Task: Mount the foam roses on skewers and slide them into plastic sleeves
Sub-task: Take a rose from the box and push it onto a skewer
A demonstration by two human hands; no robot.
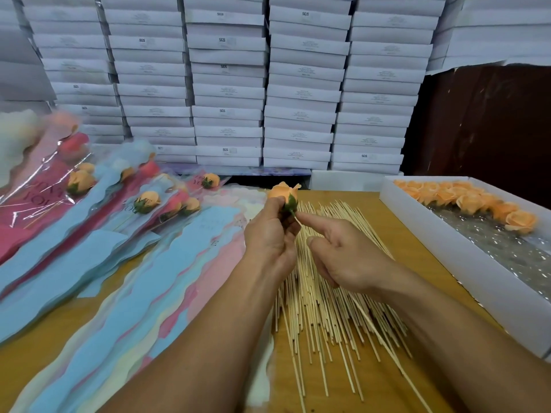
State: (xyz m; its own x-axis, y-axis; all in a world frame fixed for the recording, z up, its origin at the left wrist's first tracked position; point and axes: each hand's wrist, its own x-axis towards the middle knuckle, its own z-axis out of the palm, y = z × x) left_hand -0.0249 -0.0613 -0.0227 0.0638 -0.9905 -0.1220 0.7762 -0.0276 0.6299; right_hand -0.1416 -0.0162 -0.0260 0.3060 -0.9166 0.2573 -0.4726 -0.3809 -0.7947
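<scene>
My left hand [269, 234] grips an orange foam rose [283, 192] by its green base, bloom pointing away from me. My right hand [343, 254] holds a thin wooden skewer [378, 332] with curled fingers; its index finger stretches to the rose's base, where the skewer's tip meets it. The skewer runs back past my right wrist. A loose pile of skewers [322, 311] lies on the wooden table under both hands. Empty plastic sleeves [167, 281] in blue, pink and cream are fanned out to the left.
A white tray [465, 257] of orange foam roses [471, 202] stands at the right. Several sleeved roses [146, 201] lie at the far left. Stacks of white boxes [229, 84] form a wall behind the table.
</scene>
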